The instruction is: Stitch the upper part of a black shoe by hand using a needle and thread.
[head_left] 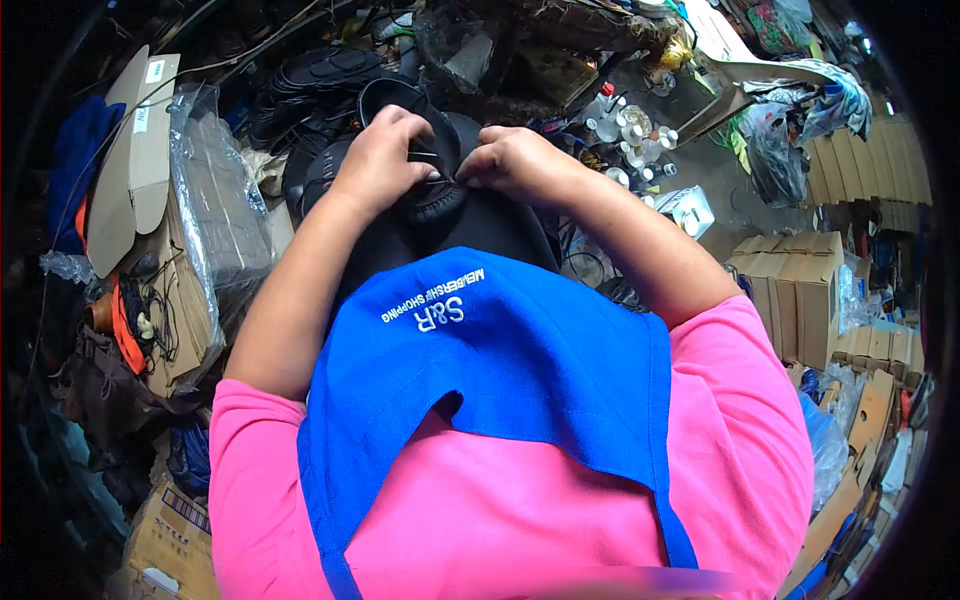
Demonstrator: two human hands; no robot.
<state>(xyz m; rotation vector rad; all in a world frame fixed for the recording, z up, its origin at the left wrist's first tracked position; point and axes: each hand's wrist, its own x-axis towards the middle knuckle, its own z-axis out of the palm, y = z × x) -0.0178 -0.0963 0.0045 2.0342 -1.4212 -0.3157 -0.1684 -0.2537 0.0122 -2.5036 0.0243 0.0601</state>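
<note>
My left hand [385, 155] and my right hand [515, 163] meet over my lap on a dark, curved black piece [436, 206] with a ribbed or gathered edge. It looks like part of a shoe, though its exact kind does not show clearly. The left fingers curl over its left side, with thumb pointing toward the right hand. On the other side, the right fingers are pinched together at its edge. A thin pale strip shows between the hands; what it is I cannot make out. Behind them rises a black rounded loop [375, 95].
Black flat pieces [300, 95] lie heaped beyond my left hand. Several bottles [635, 140] stand to the far right. Cardboard in clear plastic [225, 190] leans at left, and cardboard boxes [795, 290] stand at right. A blue apron [520, 350] covers my front.
</note>
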